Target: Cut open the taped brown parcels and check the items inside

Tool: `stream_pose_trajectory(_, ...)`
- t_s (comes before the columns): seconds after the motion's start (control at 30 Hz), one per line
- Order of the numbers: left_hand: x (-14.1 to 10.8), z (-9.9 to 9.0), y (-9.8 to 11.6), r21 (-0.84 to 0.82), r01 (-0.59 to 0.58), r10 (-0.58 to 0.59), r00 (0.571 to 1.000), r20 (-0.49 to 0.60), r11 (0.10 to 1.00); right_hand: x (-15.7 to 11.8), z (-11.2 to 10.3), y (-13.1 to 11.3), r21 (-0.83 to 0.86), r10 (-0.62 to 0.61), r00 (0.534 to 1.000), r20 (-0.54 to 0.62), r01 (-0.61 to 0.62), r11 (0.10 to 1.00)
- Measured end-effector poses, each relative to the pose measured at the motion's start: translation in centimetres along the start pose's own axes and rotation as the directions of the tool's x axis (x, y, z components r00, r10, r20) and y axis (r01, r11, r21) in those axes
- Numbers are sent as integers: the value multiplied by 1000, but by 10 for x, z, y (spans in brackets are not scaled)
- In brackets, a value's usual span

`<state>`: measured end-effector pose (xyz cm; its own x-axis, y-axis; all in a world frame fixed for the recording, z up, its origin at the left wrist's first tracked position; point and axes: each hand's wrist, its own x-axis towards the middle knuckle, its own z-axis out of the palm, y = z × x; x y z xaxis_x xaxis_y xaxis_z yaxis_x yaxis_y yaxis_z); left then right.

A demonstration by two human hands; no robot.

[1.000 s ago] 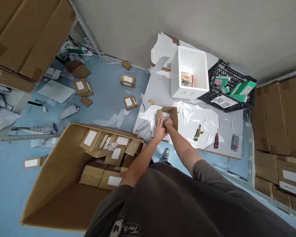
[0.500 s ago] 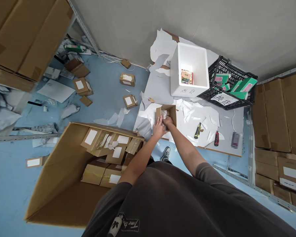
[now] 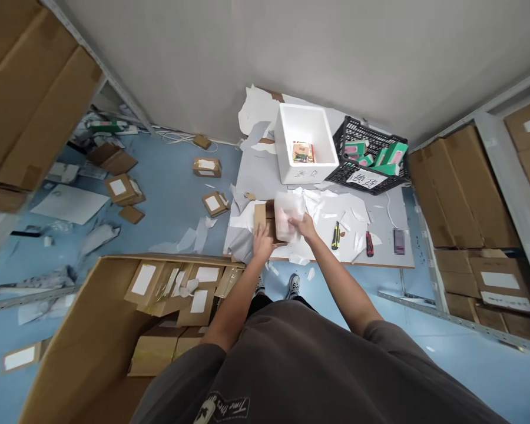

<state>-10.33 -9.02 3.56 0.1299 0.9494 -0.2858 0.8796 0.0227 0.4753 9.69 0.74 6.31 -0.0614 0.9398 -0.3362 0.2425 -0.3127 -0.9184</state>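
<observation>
A small open cardboard box (image 3: 260, 214) stands near the front edge of the grey table (image 3: 258, 171). My left hand (image 3: 262, 241) rests against the box's near left side, its fingers spread. Pinched in my right hand (image 3: 303, 225) is a pale, translucent wrapped package (image 3: 288, 213), raised over the right part of the box and hiding some of it. What is inside the wrap is too blurred to make out. Torn white paper lies around the box. To the right are a yellow-black cutter (image 3: 336, 236) and a red-black cutter (image 3: 370, 244).
Behind the box stand a white foam box (image 3: 307, 175) and a black crate (image 3: 342, 174) with green boxes. A large carton (image 3: 57, 335) holding small boxes is at lower left. Shelves with cartons (image 3: 463, 185) flank the right; small boxes and scraps litter the left floor.
My right hand has lifted the wrapped package out of the small box. My left hand has stayed at the box's left side. The whole view has shifted.
</observation>
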Motion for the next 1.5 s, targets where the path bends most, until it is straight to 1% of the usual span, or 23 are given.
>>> stream_pose_trajectory(0.07,-2,-6,-12,36,30,-30,1000,0,999,-11,-30,-1,183,30,999,-20,-26,983)
stream_pose_trajectory(0.17,-4,-17,-26,68,36,-38,999,31,997,-24,-67,12,305,147,985,-86,-114,945)
stream_pose_trajectory(0.2,-7,-20,-27,70,24,-26,999,24,997,-26,-74,20,321,200,974,-105,-157,934)
stream_pose_trajectory(0.27,-16,-25,-20,44,15,-13,999,-40,999,-25,-81,39,314,309,942,-132,-256,914)
stream_pose_trajectory(0.33,-29,-21,0,-30,31,-34,989,-142,999,-18,-79,62,226,395,906,-153,-356,906)
stream_pose_trajectory(0.4,-39,-6,32,-123,51,-75,977,-202,991,-9,-71,86,109,442,881,-166,-430,896)
stream_pose_trajectory(0.43,-40,7,50,-160,43,-74,978,-195,986,-4,-67,97,63,457,873,-169,-453,889)
stream_pose_trajectory(0.47,-39,22,68,-198,18,-50,986,-158,980,0,-64,107,34,468,867,-172,-469,882)
stream_pose_trajectory(0.53,-27,57,99,-288,-18,3,999,-52,958,7,-61,125,7,483,858,-179,-489,872)
stream_pose_trajectory(0.57,-17,75,111,-321,-4,-1,1000,-16,947,9,-62,132,-43,476,858,-191,-492,870)
stream_pose_trajectory(0.6,-5,92,119,-331,35,-38,999,-2,943,12,-64,138,-128,456,866,-206,-486,865)
stream_pose_trajectory(0.63,7,107,125,-324,98,-103,995,-1,941,13,-66,142,-237,425,879,-216,-470,850)
stream_pose_trajectory(0.67,20,120,127,-310,183,-194,981,-3,933,15,-69,146,-356,389,895,-220,-445,822)
stream_pose_trajectory(0.73,43,138,126,-282,370,-384,923,6,885,17,-73,150,-545,326,923,-207,-385,745)
stream_pose_trajectory(0.8,60,149,120,-258,482,-491,870,31,837,18,-76,154,-609,308,932,-190,-358,708)
stream_pose_trajectory(0.9,77,155,110,-282,562,-562,822,86,778,18,-83,158,-576,326,932,-161,-357,736)
stream_pose_trajectory(1.0,88,158,103,-300,626,-613,776,151,719,16,-93,164,-456,337,934,-116,-351,818)
stream_pose_trajectory(1.07,93,158,101,-288,648,-625,760,178,706,13,-100,166,-359,333,939,-91,-342,868)
stream_pose_trajectory(1.17,95,157,100,-289,636,-615,769,173,715,8,-105,169,-241,344,937,-67,-350,905)
stream_pose_trajectory(1.3,92,158,103,-387,535,-508,843,179,751,-1,-105,170,-154,369,927,-71,-376,914)
stream_pose_trajectory(1.4,89,159,108,-441,485,-447,873,195,755,-8,-103,168,-149,370,919,-137,-388,909)
stream_pose_trajectory(1.43,88,159,110,-439,471,-444,880,170,765,-10,-102,167,-166,362,917,-167,-388,907)
stream_pose_trajectory(1.5,85,158,115,-426,436,-451,890,71,793,-14,-103,162,-238,332,916,-224,-381,893)
